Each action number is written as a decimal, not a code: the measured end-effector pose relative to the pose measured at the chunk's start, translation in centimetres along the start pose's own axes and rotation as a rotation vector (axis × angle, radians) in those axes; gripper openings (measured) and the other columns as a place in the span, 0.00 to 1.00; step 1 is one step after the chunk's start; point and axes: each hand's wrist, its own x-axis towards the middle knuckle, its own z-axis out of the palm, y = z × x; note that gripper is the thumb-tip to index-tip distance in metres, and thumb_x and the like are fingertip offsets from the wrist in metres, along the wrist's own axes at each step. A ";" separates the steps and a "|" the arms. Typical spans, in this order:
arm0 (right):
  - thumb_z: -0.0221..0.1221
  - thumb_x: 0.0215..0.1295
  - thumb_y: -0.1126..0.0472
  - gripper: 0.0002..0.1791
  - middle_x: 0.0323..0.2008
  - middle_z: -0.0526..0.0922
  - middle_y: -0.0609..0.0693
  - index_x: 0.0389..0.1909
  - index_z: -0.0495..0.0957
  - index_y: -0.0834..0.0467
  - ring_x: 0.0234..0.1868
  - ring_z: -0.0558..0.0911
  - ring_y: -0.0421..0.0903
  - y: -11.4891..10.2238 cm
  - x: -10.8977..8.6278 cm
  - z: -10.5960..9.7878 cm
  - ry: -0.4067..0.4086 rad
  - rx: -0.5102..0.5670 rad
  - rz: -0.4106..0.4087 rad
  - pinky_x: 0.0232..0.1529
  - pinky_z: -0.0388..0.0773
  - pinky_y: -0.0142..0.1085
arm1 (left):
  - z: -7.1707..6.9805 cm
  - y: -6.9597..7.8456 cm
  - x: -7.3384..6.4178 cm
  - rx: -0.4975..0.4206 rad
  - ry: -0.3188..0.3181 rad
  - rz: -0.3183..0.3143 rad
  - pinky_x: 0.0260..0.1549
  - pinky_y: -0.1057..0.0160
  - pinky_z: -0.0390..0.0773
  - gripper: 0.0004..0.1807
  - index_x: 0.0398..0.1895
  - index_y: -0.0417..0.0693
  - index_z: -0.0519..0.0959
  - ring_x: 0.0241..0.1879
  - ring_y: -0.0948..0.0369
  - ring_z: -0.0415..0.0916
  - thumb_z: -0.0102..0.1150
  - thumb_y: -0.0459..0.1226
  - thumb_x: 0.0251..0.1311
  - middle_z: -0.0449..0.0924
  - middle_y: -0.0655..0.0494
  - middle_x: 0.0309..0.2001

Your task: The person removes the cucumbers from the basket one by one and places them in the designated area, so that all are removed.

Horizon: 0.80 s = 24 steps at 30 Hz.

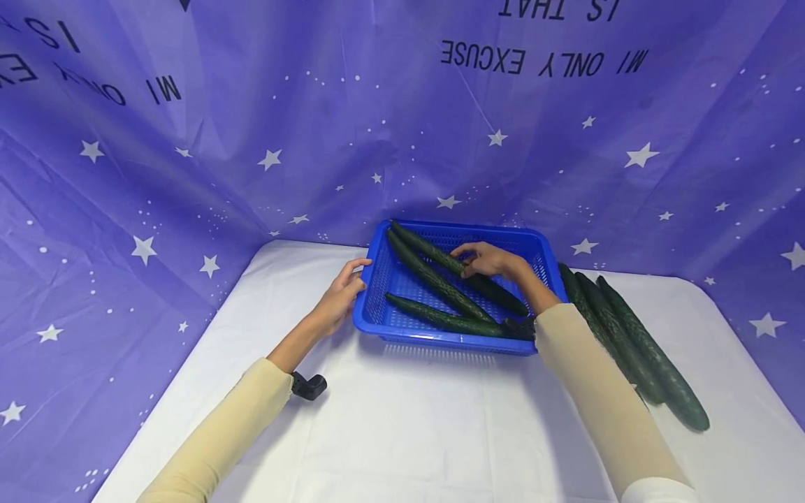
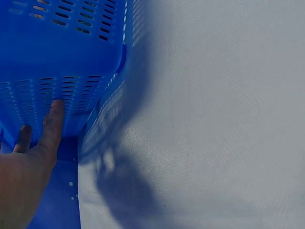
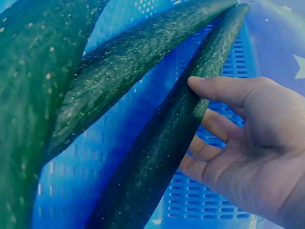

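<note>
Head view: The blue basket [image 1: 453, 338] stands on the white table [image 1: 377, 433], in front of the purple curtain [image 1: 377, 126]. The far cucumber [image 1: 440, 257] lies inside the basket; its long axis runs diagonally, with the narrow end at the basket's far left corner and the thick end toward its near right. The right hand [image 1: 487, 260], inside the basket, grips this cucumber near mid-length. The middle cucumber [image 1: 437, 281] slants the same way just beside it. The near cucumber [image 1: 440, 319] lies closer to crosswise, along the basket's near wall. The left hand [image 1: 342, 290] is at the basket's left wall. Three loose cucumbers [image 1: 619, 342] lie side by side right of the basket, their long axes slanting toward the near right; the sleeve partly covers them.

Left wrist view: The left hand's fingers extend along the basket's outer wall and grasp nothing.

Right wrist view: The thumb rests on the far cucumber, with fingers along its opposite side. Its narrow end points toward the basket's rim.
</note>
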 end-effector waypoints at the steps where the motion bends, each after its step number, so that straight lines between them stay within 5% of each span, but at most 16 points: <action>1: 0.58 0.67 0.70 0.32 0.74 0.56 0.62 0.72 0.65 0.58 0.73 0.57 0.61 0.0 -0.1 -0.1 0.000 0.007 -0.004 0.68 0.63 0.56 | 0.0 0.0 0.0 0.000 -0.001 0.000 0.39 0.54 0.85 0.30 0.72 0.50 0.59 0.46 0.53 0.76 0.39 0.29 0.66 0.63 0.41 0.65; 24: 0.59 0.67 0.71 0.31 0.73 0.59 0.59 0.70 0.66 0.60 0.72 0.60 0.59 -3.9 -3.8 -1.7 0.097 0.075 -0.246 0.65 0.67 0.56 | 0.2 0.4 -0.2 0.011 -0.002 0.001 0.40 0.56 0.85 0.31 0.73 0.47 0.57 0.49 0.51 0.74 0.39 0.29 0.64 0.62 0.38 0.67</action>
